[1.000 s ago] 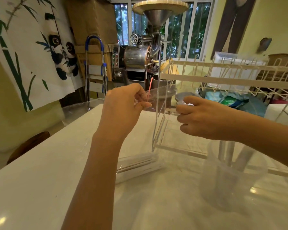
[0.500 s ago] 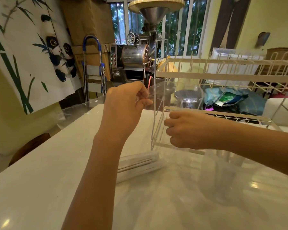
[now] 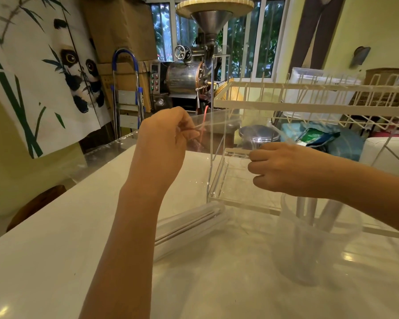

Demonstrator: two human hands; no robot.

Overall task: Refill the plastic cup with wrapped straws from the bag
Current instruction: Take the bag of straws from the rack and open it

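My left hand (image 3: 164,143) is raised above the white table and pinches the top edge of a clear plastic bag (image 3: 217,122) that has a thin red strip. At the other side of the bag's mouth, my right hand (image 3: 286,169) is closed on the film, so the opening is stretched between both hands. The bag's lower part lies on the table with a bundle of white wrapped straws (image 3: 189,224) inside. A clear plastic cup (image 3: 309,245) stands at the front right, under my right forearm, holding a few wrapped straws.
A clear acrylic stand (image 3: 211,134) rises on the table just behind the bag. A white wire dish rack (image 3: 309,107) spans the right. A metal roaster, a step ladder and a panda cloth are beyond the table's far and left edges.
My right hand dipped down and toward the left hand, then came back up to the right. My left hand kept its pinch in nearly the same place.
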